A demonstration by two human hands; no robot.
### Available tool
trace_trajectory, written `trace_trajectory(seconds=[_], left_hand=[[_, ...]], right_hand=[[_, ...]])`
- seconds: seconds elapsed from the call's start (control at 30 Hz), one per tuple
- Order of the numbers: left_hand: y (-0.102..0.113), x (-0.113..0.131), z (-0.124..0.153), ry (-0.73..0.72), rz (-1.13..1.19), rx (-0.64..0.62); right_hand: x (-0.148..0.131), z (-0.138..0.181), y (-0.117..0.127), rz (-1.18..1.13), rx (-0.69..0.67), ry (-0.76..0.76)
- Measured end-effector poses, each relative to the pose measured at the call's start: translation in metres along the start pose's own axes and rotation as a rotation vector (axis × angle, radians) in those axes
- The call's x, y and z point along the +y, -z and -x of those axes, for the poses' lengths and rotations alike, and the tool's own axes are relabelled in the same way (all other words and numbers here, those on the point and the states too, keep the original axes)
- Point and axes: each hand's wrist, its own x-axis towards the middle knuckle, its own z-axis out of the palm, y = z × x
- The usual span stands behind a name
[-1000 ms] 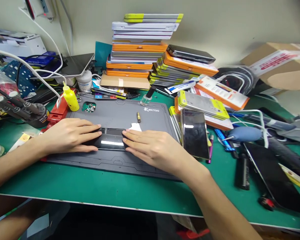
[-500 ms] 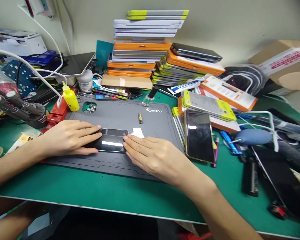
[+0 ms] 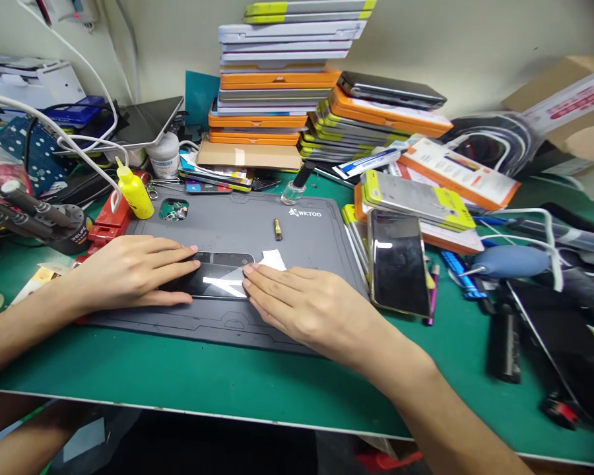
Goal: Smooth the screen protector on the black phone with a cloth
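Note:
A black smartphone [image 3: 212, 272] lies lengthwise on the grey work mat [image 3: 218, 224], its glossy glass showing a bright V-shaped reflection. Over its left end spreads my left hand [image 3: 141, 272], fingers on the glass and thumb along the near edge, steadying it. The fingers of my right hand [image 3: 297, 300] are pressed together at the right end; its thumb is hidden. A pale triangular patch shows on the glass beside those fingertips. Behind the right fingers lies a white scrap [image 3: 273, 259]. Farther back on the mat is a small brass-coloured brush head [image 3: 278, 229].
A glass bottle with a black cap [image 3: 297, 185] stands at the mat's back edge. A yellow squeeze bottle [image 3: 134, 192] stands left. Another phone [image 3: 398, 262] leans on boxes at right, near a blue air blower [image 3: 507, 262]. Tall stacks of flat boxes [image 3: 277, 82] rise behind.
The single light bar on the glass has become a V-shaped reflection, and a pale patch has appeared near my right fingertips. Both hands stay in place; the view has shifted slightly.

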Motion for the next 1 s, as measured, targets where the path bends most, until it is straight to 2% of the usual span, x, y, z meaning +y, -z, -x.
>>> trace_trajectory(seconds=[0.23,0.43,0.7,1.0], left_hand=[[-0.0006,-0.0015,0.0014,0.07,0.137,-0.044],[-0.0012,-0.0011,0.0005,0.044,0.115,-0.023],[-0.0015,-0.0015,0.0008,0.197,0.333,-0.081],[-0.0085,-0.0011,0.0012,0.234,0.377,-0.139]], right_hand=[[0.0,-0.0015,0.002,-0.006,0.004,-0.018],[-0.0006,-0.0044,0.0045,-0.006,0.017,-0.022],[-0.0004,-0.0027,0.0055,-0.002,0.022,-0.022],[-0.002,-0.0028,0.0061,0.0,0.033,-0.033]])
